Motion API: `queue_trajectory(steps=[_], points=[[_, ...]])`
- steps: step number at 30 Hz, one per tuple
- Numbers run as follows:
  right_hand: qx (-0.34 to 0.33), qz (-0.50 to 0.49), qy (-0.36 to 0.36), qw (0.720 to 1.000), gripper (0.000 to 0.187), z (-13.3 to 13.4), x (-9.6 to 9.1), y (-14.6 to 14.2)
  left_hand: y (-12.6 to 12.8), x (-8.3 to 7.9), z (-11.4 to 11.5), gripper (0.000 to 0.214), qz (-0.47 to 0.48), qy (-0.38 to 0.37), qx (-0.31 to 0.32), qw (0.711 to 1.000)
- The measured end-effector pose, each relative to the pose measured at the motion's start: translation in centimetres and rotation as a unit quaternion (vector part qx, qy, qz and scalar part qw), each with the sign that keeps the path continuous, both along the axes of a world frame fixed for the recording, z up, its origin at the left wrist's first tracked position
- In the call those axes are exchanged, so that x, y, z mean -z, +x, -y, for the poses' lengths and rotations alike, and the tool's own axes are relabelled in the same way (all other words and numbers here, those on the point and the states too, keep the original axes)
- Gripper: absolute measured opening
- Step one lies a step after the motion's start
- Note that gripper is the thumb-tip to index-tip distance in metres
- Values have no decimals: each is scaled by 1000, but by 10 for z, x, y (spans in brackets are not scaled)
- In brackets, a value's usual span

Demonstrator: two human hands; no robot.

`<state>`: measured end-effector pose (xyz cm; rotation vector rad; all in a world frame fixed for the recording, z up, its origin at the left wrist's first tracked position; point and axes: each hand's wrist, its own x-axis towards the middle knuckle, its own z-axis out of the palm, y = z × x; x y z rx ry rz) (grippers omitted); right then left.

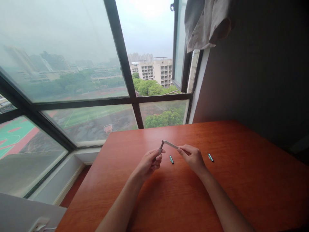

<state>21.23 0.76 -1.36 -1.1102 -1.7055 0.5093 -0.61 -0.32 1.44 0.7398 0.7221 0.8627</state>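
Above the wooden table (217,193), my left hand (149,162) pinches a short dark grey piece (160,147) between thumb and fingers. My right hand (193,156) holds the end of a thin pale silver bar (171,144). The two pieces meet at an angle near the top, between my hands. A small teal cylinder (171,159) lies on the table between my hands. A second teal cylinder (210,157) lies to the right of my right hand.
A large window with dark frames (125,64) runs along the table's far and left sides. A pale cloth (207,22) hangs at the top right against a dark wall (265,71). A white edge (24,216) shows at the bottom left.
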Motion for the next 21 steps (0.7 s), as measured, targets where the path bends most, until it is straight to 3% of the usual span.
queue_trajectory(steps=[21], points=[[9, -9, -10, 1000, 25, 3, -4, 0, 2, 5, 0, 29, 15, -8, -5, 1000]])
